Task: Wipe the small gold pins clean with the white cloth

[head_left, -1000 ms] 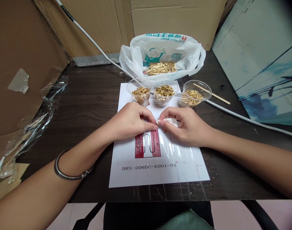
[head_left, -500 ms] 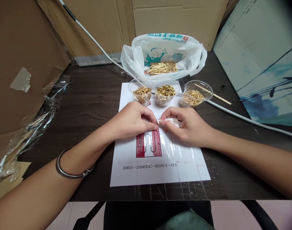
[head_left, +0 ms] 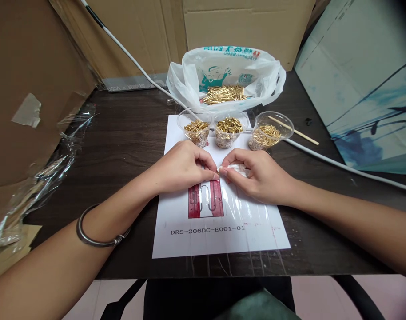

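Over a printed paper sheet [head_left: 186, 244] with a red-and-white picture, my two hands meet fingertip to fingertip. My left hand [head_left: 189, 166] is pinched; whatever sits between its thumb and finger is too small to name. White tissue-like material [head_left: 241, 169] is held in my right hand [head_left: 256, 175], its tip touching the left fingertips. Just behind the hands stand three clear plastic cups, the left [head_left: 196, 133], middle [head_left: 228, 132] and right [head_left: 269, 133], each holding small gold-coloured metal pieces.
A white plastic bag [head_left: 185, 86] with longer gold pins [head_left: 224, 94] lies open behind the cups. One wooden stick [head_left: 303, 133] rests in the right cup. A white cable [head_left: 343, 164] crosses the dark table [head_left: 123, 120]. Cardboard [head_left: 249, 31] stands behind.
The view has shifted very slightly. Both hands keep the same pinched pose over the sheet.
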`<state>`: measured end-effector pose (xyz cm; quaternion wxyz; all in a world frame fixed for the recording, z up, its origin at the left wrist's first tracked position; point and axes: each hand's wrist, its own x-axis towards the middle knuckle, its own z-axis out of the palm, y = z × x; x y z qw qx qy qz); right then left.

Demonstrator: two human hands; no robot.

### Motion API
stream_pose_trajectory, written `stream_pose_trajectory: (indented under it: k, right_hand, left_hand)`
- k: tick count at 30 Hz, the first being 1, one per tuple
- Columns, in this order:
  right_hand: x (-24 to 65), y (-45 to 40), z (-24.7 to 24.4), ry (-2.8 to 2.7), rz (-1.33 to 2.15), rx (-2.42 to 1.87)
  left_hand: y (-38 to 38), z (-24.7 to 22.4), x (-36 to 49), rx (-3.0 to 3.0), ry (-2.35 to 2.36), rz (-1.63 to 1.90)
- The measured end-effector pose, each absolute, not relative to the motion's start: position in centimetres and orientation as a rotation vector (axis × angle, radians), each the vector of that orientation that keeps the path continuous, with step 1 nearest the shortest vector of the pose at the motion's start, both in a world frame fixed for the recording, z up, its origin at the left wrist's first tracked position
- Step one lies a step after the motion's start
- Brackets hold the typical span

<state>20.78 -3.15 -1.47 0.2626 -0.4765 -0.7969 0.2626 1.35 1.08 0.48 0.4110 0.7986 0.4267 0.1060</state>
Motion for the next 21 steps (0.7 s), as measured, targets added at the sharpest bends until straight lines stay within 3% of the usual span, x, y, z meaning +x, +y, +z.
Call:
stream_pose_trajectory:
  k: [21]
  right_hand:
    - [20.60, -3.37, -1.57, -2.213, 0.617, -1.276]
  left_hand:
    - [0.98, 0.76, 1.21, 2.051, 1.023, 0.262]
